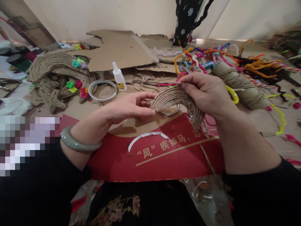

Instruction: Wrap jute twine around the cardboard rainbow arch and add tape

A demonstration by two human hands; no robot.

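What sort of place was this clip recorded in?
Probably a home craft workspace on the floor. Both hands, left hand and right hand, hold a twine-wrapped arch; pipe cleaners, a glue bottle and cardboard sheets lie around.

One crescent-shaped piece wound in tan jute twine (178,100), held in two bare hands: left hand (128,108), right hand (207,91). One pale green jade-like bangle (78,142). One small white plastic glue bottle with yellow label (118,77). One white flat ring (102,90). One thick roll of tan twine (237,83). One red cardboard sheet printed with white characters (152,160). One white curved paper strip (147,138). Finished twine crescents with coloured flowers (60,73): a stack, number unclear. Coloured pipe cleaners (211,58): many, uncounted.
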